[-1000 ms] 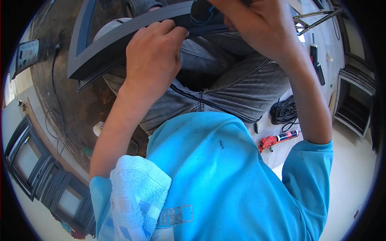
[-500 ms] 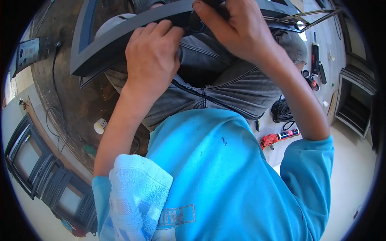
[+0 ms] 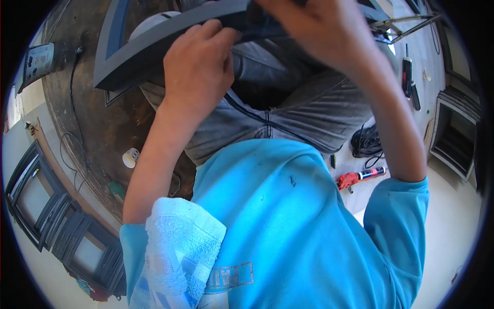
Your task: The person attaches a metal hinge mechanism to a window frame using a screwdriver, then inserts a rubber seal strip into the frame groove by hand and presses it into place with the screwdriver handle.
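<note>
And here's the dark grey frame (image 3: 170,38), slanting above the lap, just beyond the left hand (image 3: 198,69), whose bent fingers touch its side; whether they clasp it, I can't tell! Along the same frame, the right hand (image 3: 324,28) is a blur, cut off up top, its grip unreadable! Below, grey jeans (image 3: 329,116); out right, a coiled black cord (image 3: 366,141) and red caulking gun (image 3: 349,179)

Right hand (image 3: 332,33) blurred, fingers (image 3: 289,15) partly past the top edge — their grip hard to tell; grey frame (image 3: 149,44) cropped too.
</note>
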A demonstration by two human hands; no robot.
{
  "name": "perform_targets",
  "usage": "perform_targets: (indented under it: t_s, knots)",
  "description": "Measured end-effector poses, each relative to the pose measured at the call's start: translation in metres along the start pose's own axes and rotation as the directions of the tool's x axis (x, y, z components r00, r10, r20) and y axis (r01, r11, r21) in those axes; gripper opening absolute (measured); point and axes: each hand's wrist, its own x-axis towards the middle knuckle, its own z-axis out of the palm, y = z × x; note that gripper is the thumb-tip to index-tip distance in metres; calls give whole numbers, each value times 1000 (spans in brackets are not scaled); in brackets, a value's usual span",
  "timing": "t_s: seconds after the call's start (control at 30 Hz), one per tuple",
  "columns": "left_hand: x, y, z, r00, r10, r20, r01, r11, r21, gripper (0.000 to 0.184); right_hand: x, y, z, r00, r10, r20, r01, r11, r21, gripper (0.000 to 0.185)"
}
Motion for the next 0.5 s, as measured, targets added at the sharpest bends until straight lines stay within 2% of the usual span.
perform_targets:
  t_s: [0.1,0.17,0.23,0.3,0.33,0.37,0.4,0.43,0.5]
  knots:
    - [-3,-2,4,1000,-22,-3,22,999,-42,17,1,5,9,986,-39,-160,65,985,157,33]
    - [-4,0,0,999,-28,17,29,999,-32,16,-14,1,19,979,186,78,-194,973,120,36]
    - [-2,0,-2,1000,-27,6,27,999,-43,15,-9,-7,11,965,233,121,-233,972,-10,41]
    - [-6,-3,-4,1000,-31,-7,30,996,-80,15,4,-20,-1,966,216,141,-211,976,-53,42]
    - [-10,-3,-4,999,-40,-4,40,996,-81,16,4,-11,-1,998,9,62,-4,997,-73,41]
    - [-12,-5,-5,999,-49,-12,48,996,-77,17,7,-14,3,995,-75,-70,68,994,-89,40]
    - [-12,-6,-4,998,-58,-19,57,996,-75,17,11,-16,7,967,-156,-201,133,983,-125,39]
    - [-12,-4,-5,999,-54,1,54,998,-42,18,18,-40,21,920,-92,-381,49,992,-120,36]
    - [-7,1,-7,998,-47,33,46,999,27,19,11,-43,-11,982,74,-173,-65,996,60,33]
